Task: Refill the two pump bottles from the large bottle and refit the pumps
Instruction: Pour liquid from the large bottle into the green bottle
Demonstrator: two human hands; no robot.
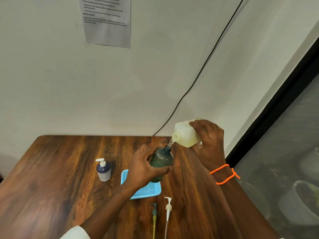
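My left hand (144, 167) grips a dark green pump bottle (162, 162) with no pump, held above a blue tray (150, 189). My right hand (207, 142) holds the large white bottle (183, 134) tilted, its open mouth down and left. A thin clear stream runs from that mouth into the green bottle's neck. A dark blue pump bottle (103, 170) with a white pump fitted stands upright to the left. A green pump (154, 213) and a white pump (168, 208) lie side by side on the wooden table (51, 169) near the front.
A black cable (207, 59) runs down the wall to the table's back edge. A printed sheet (107, 21) hangs on the wall. A dark-framed glass panel (284, 118) borders the table on the right.
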